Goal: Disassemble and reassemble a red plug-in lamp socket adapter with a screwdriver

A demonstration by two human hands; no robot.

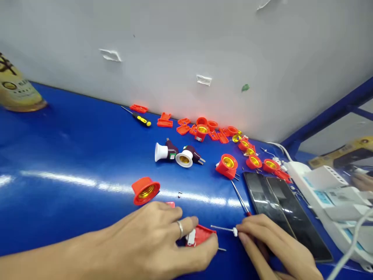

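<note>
Screw (223, 228) and red plastic lamp-holder base (201, 235) between two bare hands

In the head view, the left hand (148, 235) has its fingers closed over the base, which looks light and stiff, good to hold by its rim. The right hand (271, 245) has its fingertips (241, 232) pinched together on the white head of the thin screw, which seems easy to drop. Two black glass panels (282, 214) and a red-handled screwdriver (240, 198) lie just beside the right hand, so its room is narrow; the blue tabletop (72, 155) spreads wider on the left.
</note>
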